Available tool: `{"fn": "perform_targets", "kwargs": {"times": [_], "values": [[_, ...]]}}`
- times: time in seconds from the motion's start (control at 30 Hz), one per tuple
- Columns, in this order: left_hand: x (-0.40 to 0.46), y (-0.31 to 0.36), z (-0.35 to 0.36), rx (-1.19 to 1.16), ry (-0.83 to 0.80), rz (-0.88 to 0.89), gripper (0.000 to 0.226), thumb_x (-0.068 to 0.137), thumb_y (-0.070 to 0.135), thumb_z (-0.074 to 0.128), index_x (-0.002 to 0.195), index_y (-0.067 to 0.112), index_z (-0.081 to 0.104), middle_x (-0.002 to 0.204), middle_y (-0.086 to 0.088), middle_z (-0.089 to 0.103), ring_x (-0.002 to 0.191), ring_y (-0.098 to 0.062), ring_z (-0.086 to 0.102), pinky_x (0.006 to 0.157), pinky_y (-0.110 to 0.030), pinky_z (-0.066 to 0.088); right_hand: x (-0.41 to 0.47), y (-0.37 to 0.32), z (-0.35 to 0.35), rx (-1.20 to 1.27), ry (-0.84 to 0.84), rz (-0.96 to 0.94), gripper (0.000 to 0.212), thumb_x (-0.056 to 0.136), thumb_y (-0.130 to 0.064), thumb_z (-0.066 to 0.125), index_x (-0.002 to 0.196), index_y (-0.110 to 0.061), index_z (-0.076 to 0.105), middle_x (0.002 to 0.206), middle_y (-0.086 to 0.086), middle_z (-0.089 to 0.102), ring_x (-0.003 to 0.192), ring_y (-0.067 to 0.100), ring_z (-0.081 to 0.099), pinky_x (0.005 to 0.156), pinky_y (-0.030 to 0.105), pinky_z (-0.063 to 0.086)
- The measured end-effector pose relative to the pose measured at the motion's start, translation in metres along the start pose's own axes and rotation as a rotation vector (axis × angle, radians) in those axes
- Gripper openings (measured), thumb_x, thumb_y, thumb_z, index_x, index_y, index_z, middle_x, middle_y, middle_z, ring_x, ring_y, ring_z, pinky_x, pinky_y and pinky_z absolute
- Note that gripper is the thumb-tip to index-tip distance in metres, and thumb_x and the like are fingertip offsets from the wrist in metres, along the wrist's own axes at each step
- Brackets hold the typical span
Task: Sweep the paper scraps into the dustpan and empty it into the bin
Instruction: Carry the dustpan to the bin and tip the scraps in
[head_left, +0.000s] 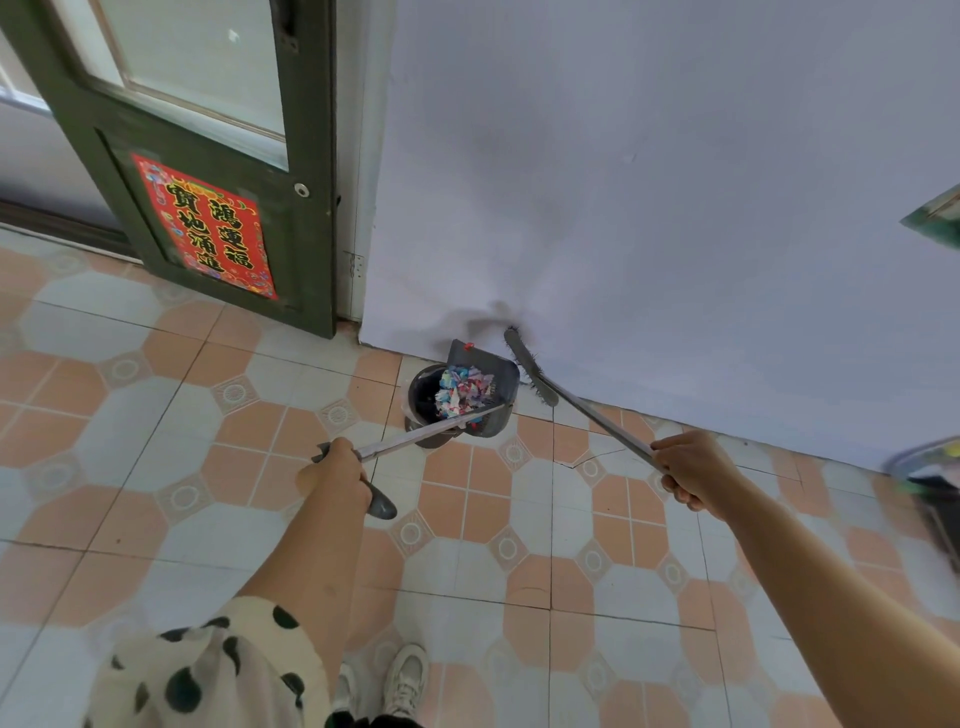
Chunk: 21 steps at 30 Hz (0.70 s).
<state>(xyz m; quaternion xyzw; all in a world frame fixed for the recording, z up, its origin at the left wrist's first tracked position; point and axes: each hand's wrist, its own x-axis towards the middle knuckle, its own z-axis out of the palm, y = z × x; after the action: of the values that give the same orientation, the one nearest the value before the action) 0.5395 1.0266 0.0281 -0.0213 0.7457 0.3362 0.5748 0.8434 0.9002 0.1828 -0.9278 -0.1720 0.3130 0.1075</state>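
Observation:
My left hand (336, 475) grips the long metal handle of a grey dustpan (493, 373). The pan is tilted over a dark round bin (423, 396) at the foot of the wall. A heap of coloured paper scraps (462, 389) lies in the pan, spilling toward the bin's mouth. My right hand (693, 470) grips the handle of a grey broom (530, 371). The broom head is raised off the floor, just right of the pan and close to the wall.
A pale wall (675, 182) runs behind the bin. A dark green door (208, 156) with a red poster stands to the left. The floor (467, 545) is tiled orange and white. A dark object (930, 478) sits at the right edge. My shoes (405, 680) are at the bottom.

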Motion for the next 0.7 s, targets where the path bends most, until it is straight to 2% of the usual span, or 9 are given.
{"fn": "perform_targets", "kwargs": {"times": [0.07,0.2,0.27,0.4,0.7], "values": [[0.000,-0.001,0.002,-0.006,-0.001,-0.006,0.009,0.081,0.010,0.054,0.085,0.006,0.047,0.054,-0.005,0.041,0.041,-0.015,0.031,0.042,-0.023,0.028,0.000,0.000,0.000,0.000,0.001,-0.001,0.029,0.092,-0.001,0.042,0.104,-0.001,0.069,0.054,0.011,0.046,0.033,0.013,0.032,0.036,0.015,0.023],[-0.002,-0.003,0.005,-0.003,-0.024,0.025,0.019,0.080,0.009,0.054,0.066,0.008,0.043,0.056,-0.007,0.042,0.042,-0.016,0.034,0.043,-0.025,0.030,-0.001,-0.001,0.002,-0.004,0.009,-0.010,0.030,0.092,0.000,0.042,0.104,-0.002,0.069,0.054,0.011,0.046,0.033,0.014,0.032,0.036,0.016,0.023],[-0.003,-0.004,0.007,-0.004,-0.030,0.034,0.022,0.080,0.008,0.055,0.062,0.007,0.043,0.054,-0.006,0.043,0.041,-0.015,0.035,0.042,-0.025,0.030,-0.001,0.000,0.001,-0.004,0.012,-0.010,0.030,0.093,0.000,0.042,0.103,-0.003,0.069,0.055,0.011,0.046,0.033,0.014,0.032,0.037,0.016,0.023],[0.000,-0.003,0.007,-0.005,-0.020,0.016,0.020,0.080,0.008,0.055,0.065,0.007,0.043,0.053,-0.005,0.042,0.042,-0.015,0.034,0.044,-0.024,0.030,-0.002,0.000,0.002,-0.006,0.011,-0.016,0.029,0.094,-0.002,0.043,0.104,-0.009,0.068,0.054,0.011,0.047,0.033,0.014,0.033,0.035,0.015,0.024],[0.024,-0.014,0.000,-0.011,0.015,-0.042,0.017,0.081,0.014,0.053,0.067,0.007,0.045,0.052,-0.004,0.042,0.043,-0.016,0.037,0.047,-0.023,0.031,-0.004,0.001,0.004,0.003,0.009,-0.034,0.029,0.092,-0.002,0.043,0.105,-0.008,0.068,0.055,0.012,0.046,0.034,0.013,0.032,0.037,0.015,0.023]]}}
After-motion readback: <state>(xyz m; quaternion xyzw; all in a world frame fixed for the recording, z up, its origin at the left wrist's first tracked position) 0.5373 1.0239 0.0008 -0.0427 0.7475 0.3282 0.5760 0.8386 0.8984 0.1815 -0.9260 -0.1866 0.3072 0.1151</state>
